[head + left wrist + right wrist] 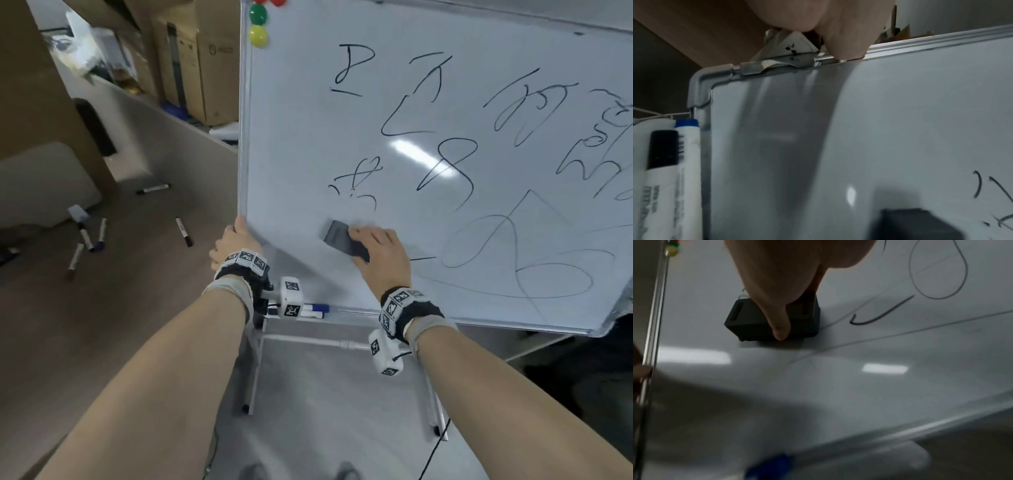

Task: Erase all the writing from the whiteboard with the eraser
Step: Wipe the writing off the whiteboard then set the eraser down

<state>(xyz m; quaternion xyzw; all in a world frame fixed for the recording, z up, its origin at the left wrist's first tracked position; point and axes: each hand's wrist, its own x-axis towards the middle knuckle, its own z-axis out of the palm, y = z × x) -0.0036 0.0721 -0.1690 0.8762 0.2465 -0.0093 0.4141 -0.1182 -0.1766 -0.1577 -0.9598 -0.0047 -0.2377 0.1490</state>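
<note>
Item: eraser — dark block, pressed flat on the whiteboard in its lower-left area, long axis running from 10 to 4 o'clock. Right hand grips it, fingers curled over the top, thumb down the near side; wrist below, forearm rising from 5 o'clock. Remaining writing lies from 12 to 3 o'clock of the eraser — most of the board. Left hand clasps the board's left frame edge, steadying it, at 9 o'clock of the eraser.

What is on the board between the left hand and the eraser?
Nothing: in the head view the whiteboard is bare between the left hand, gripping its edge, and the eraser held by the right hand. Writing sits higher up.
</note>
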